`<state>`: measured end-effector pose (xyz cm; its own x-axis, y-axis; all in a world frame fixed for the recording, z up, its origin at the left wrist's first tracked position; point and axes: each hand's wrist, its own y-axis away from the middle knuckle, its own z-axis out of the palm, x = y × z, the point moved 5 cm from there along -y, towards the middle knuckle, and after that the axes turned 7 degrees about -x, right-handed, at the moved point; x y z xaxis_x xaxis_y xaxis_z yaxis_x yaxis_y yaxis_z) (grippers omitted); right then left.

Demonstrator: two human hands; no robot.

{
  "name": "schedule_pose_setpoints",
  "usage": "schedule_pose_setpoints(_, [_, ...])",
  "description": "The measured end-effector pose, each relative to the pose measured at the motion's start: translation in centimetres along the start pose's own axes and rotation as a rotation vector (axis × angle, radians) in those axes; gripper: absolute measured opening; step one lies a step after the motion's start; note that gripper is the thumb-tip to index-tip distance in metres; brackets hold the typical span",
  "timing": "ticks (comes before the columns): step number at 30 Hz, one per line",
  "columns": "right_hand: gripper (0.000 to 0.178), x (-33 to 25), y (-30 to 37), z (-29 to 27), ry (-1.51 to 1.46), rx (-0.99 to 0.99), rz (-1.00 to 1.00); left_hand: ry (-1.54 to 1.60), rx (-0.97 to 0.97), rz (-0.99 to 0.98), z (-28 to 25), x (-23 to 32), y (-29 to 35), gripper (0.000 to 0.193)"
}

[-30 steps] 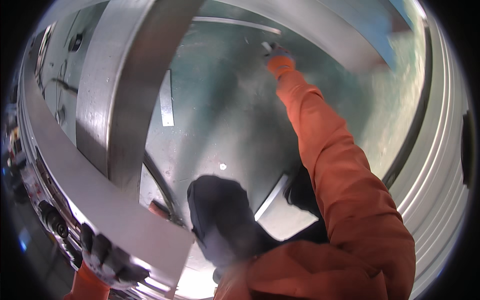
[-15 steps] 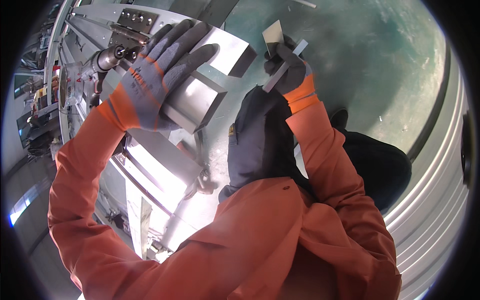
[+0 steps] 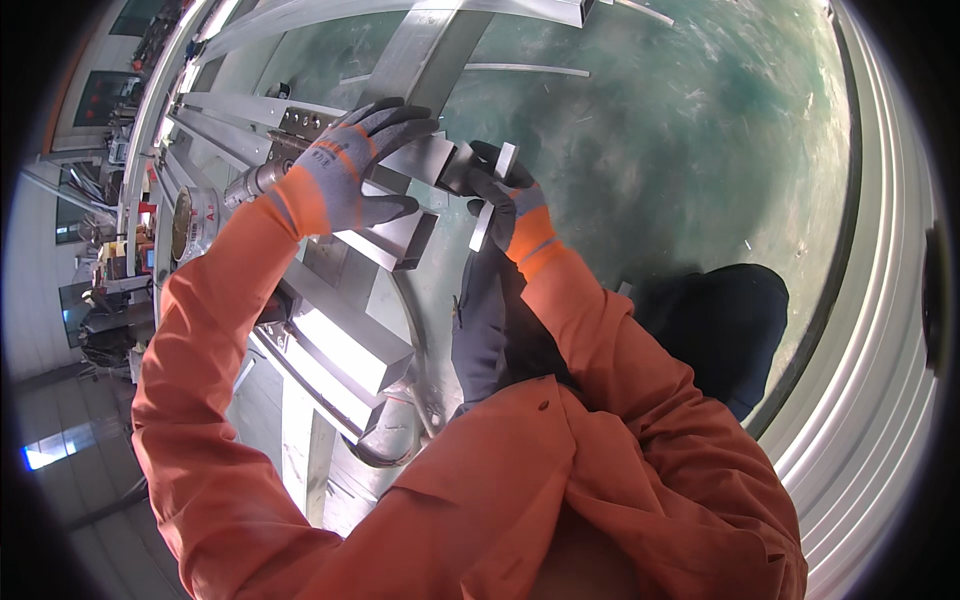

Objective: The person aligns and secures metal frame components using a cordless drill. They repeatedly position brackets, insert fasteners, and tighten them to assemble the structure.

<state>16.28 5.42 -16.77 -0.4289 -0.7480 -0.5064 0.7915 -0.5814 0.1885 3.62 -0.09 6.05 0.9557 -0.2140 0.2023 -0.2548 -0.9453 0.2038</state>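
While the left hand [image 3: 345, 175] spreads its fingers over metal tubes [image 3: 395, 238], the right hand [image 3: 512, 203] pinches a strip [image 3: 482, 228] at twelve o'clock.

Upper silvery box tube [image 3: 418, 158] lies approx. parallel w/ similar lower tube [image 3: 390, 238], small grey metal plate [image 3: 461, 170] at its R end (contact unclear), short pale flat bar [image 3: 482, 228] tilted upright just R of plate.
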Motion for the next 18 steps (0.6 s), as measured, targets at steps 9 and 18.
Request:
schedule_pose_setpoints(9, [0.052,-0.2,0.8,1.3,0.063,0.034,-0.169,0.24,-0.19,-0.188,2.7,-1.9,-2.4,0.077])
schedule_pose_setpoints(18, [0.051,-1.4,0.9,1.1,0.413,0.124,-0.298,0.138,-0.093,-0.107,4.7,-2.7,-3.8,0.066])
